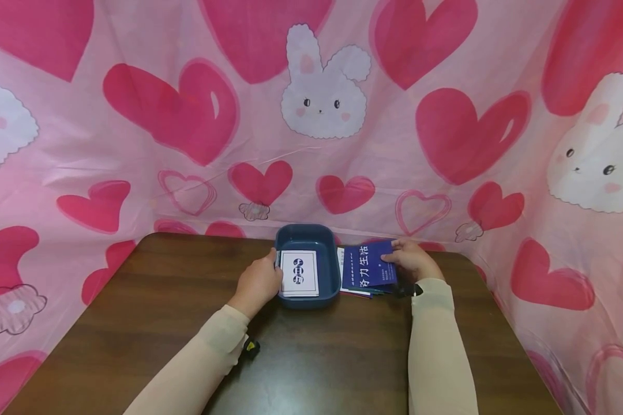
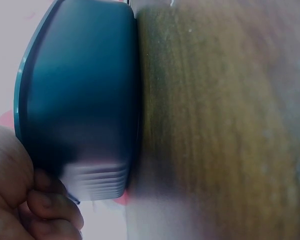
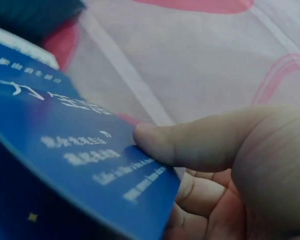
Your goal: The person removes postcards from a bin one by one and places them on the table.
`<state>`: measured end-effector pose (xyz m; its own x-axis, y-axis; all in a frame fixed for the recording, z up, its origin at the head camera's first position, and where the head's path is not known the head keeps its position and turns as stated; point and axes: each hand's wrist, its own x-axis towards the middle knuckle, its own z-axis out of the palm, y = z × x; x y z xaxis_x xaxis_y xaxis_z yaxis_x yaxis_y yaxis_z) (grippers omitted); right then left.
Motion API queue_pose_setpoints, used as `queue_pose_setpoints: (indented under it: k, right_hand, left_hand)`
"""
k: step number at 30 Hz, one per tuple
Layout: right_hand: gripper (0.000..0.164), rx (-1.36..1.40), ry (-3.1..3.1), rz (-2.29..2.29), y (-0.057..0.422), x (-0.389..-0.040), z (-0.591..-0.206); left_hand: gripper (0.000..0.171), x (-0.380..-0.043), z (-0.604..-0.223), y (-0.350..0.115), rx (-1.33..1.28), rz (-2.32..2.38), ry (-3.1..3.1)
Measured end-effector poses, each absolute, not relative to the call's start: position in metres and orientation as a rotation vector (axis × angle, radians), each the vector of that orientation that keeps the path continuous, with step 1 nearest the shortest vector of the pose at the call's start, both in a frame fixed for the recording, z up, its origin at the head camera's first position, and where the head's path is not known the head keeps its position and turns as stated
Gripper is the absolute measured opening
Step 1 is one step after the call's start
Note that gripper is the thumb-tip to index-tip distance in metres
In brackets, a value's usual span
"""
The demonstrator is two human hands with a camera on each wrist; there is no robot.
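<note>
A dark blue plastic bin (image 1: 328,271) stands near the far edge of the table. My left hand (image 1: 259,283) grips its left rim; in the left wrist view, curled fingers (image 2: 52,212) show beside the bin's ribbed outer wall (image 2: 97,180). A white card with a black print (image 1: 299,275) lies face up in the bin. To the bin's right, my right hand (image 1: 411,257) pinches a blue card with white characters (image 1: 370,265) by its right edge. The thumb (image 3: 160,145) presses on top of this card, with the other fingers underneath.
More cards (image 1: 357,293) lie under and beside the blue one, next to the bin. The brown wooden table (image 1: 311,357) extends toward me. Behind it and along both sides hangs a pink cloth (image 1: 270,144) with hearts and rabbits.
</note>
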<state>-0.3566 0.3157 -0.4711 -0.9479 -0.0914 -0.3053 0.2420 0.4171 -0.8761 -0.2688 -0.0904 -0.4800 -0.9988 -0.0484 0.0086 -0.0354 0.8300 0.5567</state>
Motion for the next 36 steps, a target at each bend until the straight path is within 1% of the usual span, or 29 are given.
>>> queue_pose_setpoints:
  k: [2, 4, 6, 10, 14, 23, 30, 36]
  right_hand:
    - [0.07, 0.156, 2.407, -1.486, 0.315, -0.357, -0.474]
    - [0.07, 0.191, 2.434, -1.44, 0.314, -0.358, -0.476]
    - [0.064, 0.191, 2.5, -1.369, 0.314, -0.36, -0.478]
    - [0.046, 0.193, 2.634, -1.209, 0.312, -0.362, -0.481]
    - [0.037, 0.222, 2.672, -1.135, 0.311, -0.362, -0.484]
    - [0.037, 0.252, 2.702, -1.074, 0.313, -0.363, -0.485]
    - [0.032, 0.273, 2.633, -1.247, 0.321, -0.36, -0.481]
    - [0.036, 0.26, 2.589, -1.322, 0.313, -0.359, -0.474]
  left_hand:
    - [0.068, -0.269, -0.48, -0.09, 0.063, -0.893, -2.976]
    - [0.068, -0.269, -0.481, -0.09, 0.062, -0.892, -2.972]
    - [0.068, -0.27, -0.481, -0.09, 0.065, -0.893, -2.973]
    - [0.069, -0.27, -0.482, -0.09, 0.079, -0.912, -2.981]
    - [0.07, -0.27, -0.481, -0.09, 0.084, -0.919, -2.987]
    - [0.068, -0.268, -0.48, -0.089, 0.068, -0.904, -2.977]
    - [0.068, -0.269, -0.48, -0.089, 0.067, -0.909, -2.982]
    - [0.068, -0.269, -0.48, -0.09, 0.07, -0.896, -2.983]
